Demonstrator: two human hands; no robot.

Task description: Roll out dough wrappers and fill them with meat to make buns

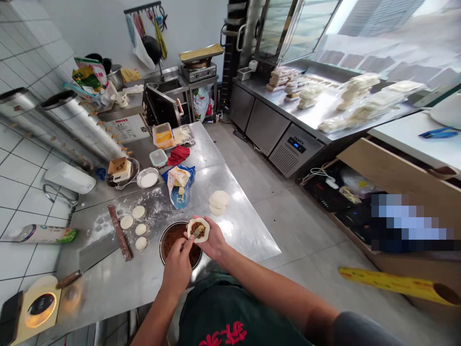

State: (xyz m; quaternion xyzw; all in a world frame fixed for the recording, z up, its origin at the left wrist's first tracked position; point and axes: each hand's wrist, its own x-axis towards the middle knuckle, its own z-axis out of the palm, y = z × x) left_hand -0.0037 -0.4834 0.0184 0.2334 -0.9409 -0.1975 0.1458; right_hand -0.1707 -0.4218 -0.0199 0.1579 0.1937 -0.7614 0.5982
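My right hand point(215, 240) holds a round dough wrapper point(205, 236) with brown, chunky filling point(197, 228) in its middle. My left hand point(179, 262) is closed around a small metal spatula point(198, 232), whose blade touches the filling; its handle is mostly hidden by the fingers. Beneath both hands stands a metal bowl point(160, 247) with dark brown filling inside. Flat dough wrappers point(218, 202) lie overlapped on the steel table point(144, 283) beyond the right hand. To the left are several small dough rounds point(139, 212) and a brown rolling pin point(120, 233).
A wide-bladed knife point(99, 250) lies at the table's left, near a round glowing device point(41, 310). An open blue bag point(179, 197), a bowl of white powder point(148, 179) and a red cloth point(178, 155) sit farther back. A steel counter point(268, 120) stands across the floor.
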